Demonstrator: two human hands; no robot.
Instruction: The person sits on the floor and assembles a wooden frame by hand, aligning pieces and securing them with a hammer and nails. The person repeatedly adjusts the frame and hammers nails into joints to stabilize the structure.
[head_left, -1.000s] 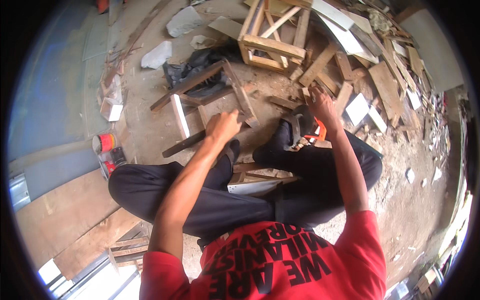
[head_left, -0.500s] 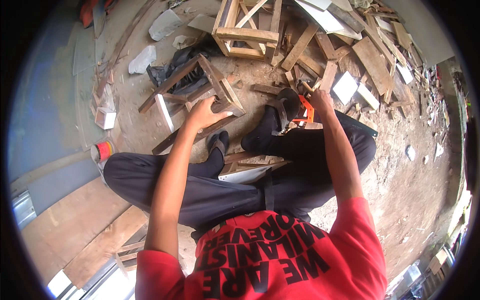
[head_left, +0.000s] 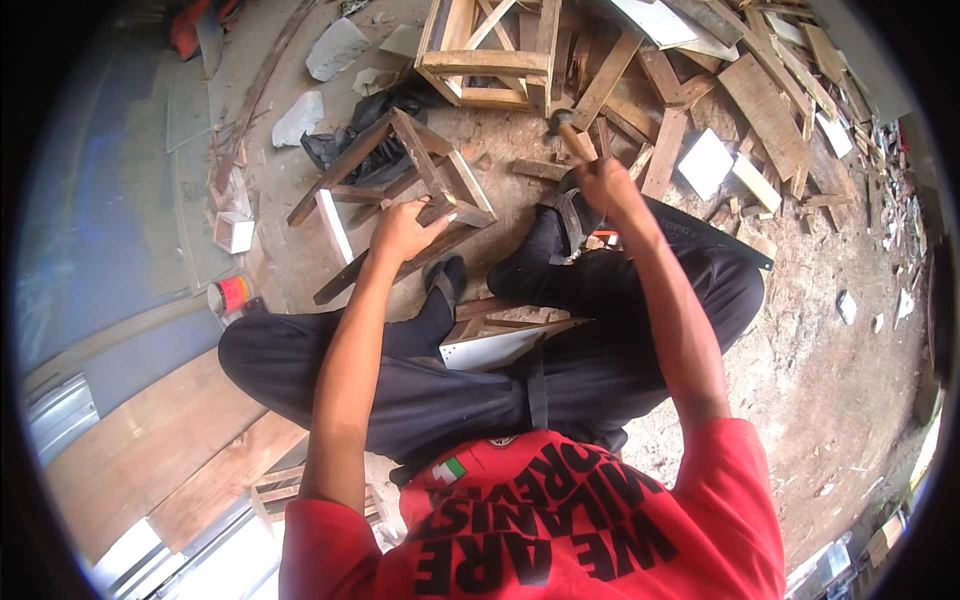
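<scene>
My left hand (head_left: 405, 230) grips the near corner of a small wooden frame (head_left: 418, 150), thumb and fingers around its bar. The frame is built of brown slats and rests on the ground in front of my feet. My right hand (head_left: 608, 188) is closed around the wooden handle of a hammer (head_left: 576, 143). The hammer head points away from me and to the left, apart from the frame. Beneath my right forearm lies a handsaw (head_left: 705, 232) with a dark blade; its orange handle is mostly hidden by my arm and leg.
A larger wooden frame (head_left: 485, 62) stands ahead, beside a heap of scrap boards (head_left: 765, 115). Black plastic (head_left: 375, 125) lies behind the small frame. To the left are a red and yellow can (head_left: 232, 294) and white chunks (head_left: 298, 118). A white-faced wooden piece (head_left: 500, 348) lies between my legs.
My right hand has lifted the hammer from beside the saw's orange handle and moved it leftward, toward the small frame. My left hand stays on the frame, its fingers closing further around it.
</scene>
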